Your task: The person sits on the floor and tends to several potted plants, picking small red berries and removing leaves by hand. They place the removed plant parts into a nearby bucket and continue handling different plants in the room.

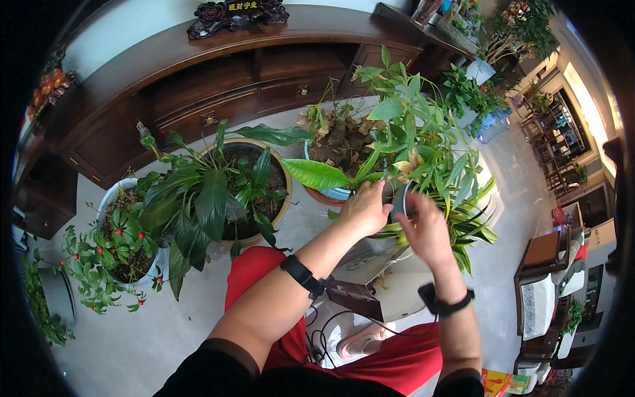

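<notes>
My left hand (364, 208) reaches to the rim of a light blue plant pot (333, 193), its fingers among green leaves; whether it pinches a leaf or stem cannot be told. My right hand (427, 231), blurred, is raised just right of it with fingers apart and nothing visible in them. A large bright green leaf (317, 172) points left from beside my left hand. The pot holds soil and dry brown leaves (366, 130). Behind my hands stands a tall leafy plant (412, 106), with a striped-leaf plant (466, 223) at its right. Below is an open bin-like container (404, 293).
Left stand a wide pot (289, 186) of dark-leaved plants and a white pot (106, 196) with red-berried stems. A dark wooden cabinet (193, 106) runs behind. Black cables (322, 337) lie near my foot. Chairs and more plants are at the right.
</notes>
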Demonstrator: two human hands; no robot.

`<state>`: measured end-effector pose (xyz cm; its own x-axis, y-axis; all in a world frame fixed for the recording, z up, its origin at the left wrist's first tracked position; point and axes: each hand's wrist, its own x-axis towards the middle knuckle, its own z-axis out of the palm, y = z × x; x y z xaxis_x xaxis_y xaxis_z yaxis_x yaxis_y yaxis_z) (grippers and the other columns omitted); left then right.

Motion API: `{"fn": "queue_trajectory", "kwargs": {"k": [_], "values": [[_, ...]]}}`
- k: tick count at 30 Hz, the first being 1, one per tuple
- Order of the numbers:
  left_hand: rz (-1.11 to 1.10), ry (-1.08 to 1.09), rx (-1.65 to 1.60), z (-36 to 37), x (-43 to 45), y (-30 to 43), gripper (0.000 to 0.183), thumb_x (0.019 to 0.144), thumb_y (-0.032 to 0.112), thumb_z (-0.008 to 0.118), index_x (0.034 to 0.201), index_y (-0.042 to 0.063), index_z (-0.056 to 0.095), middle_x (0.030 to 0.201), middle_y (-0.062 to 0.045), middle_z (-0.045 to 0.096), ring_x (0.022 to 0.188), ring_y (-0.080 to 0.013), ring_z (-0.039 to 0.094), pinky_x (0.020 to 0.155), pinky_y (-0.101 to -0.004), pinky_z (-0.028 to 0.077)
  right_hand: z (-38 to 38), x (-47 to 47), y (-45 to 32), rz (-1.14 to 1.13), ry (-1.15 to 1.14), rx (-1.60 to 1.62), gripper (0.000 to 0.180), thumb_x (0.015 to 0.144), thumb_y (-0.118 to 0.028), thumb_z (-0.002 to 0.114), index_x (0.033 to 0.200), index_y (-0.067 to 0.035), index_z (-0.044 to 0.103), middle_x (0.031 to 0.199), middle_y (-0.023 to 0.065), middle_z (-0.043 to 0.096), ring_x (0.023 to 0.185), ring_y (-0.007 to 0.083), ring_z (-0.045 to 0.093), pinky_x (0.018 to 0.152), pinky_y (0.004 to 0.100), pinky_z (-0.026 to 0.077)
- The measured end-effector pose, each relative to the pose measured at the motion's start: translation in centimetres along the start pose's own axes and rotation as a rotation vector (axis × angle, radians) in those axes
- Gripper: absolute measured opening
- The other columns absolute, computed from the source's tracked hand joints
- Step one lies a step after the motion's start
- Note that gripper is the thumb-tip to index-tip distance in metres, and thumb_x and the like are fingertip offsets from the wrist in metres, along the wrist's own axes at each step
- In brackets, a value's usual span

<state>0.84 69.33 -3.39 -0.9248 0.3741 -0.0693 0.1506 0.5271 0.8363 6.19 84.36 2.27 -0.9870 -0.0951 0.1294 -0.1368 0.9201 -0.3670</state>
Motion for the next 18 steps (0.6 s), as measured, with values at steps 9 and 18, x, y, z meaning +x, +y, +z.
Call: {"fn": "queue_trajectory", "kwargs": {"k": [9, 18], "values": [[0.032, -0.047, -0.021, 0.3, 0.4, 1.1, 0.062, 0.087, 0.031, 0.062, 0.136, 0.002, 0.038, 0.132, -0.02, 0.046, 0.122, -0.0352, 0.046, 0.101, -0.0411, 0.039, 1.8, 9.1, 6.7, 0.114, 0.178, -0.39, 0.038, 0.074, -0.017, 0.069, 0.111, -0.014, 0.061, 0.107, 0.0111, 0.062, 0.088, 0.0348, 0.064, 0.074, 0.0433, 0.053], [-0.006, -0.086, -0.021, 0.5, 0.9, 1.1, 0.059, 0.087, 0.032, 0.062, 0.134, 0.003, 0.042, 0.131, -0.02, 0.047, 0.122, -0.0346, 0.047, 0.101, -0.0406, 0.04, 2.6, 5.5, 8.5, 0.119, 0.282, -0.291, 0.016, 0.076, -0.023, 0.068, 0.09, -0.016, 0.07, 0.095, 0.0056, 0.067, 0.081, 0.031, 0.066, 0.07, 0.0412, 0.054]]}}
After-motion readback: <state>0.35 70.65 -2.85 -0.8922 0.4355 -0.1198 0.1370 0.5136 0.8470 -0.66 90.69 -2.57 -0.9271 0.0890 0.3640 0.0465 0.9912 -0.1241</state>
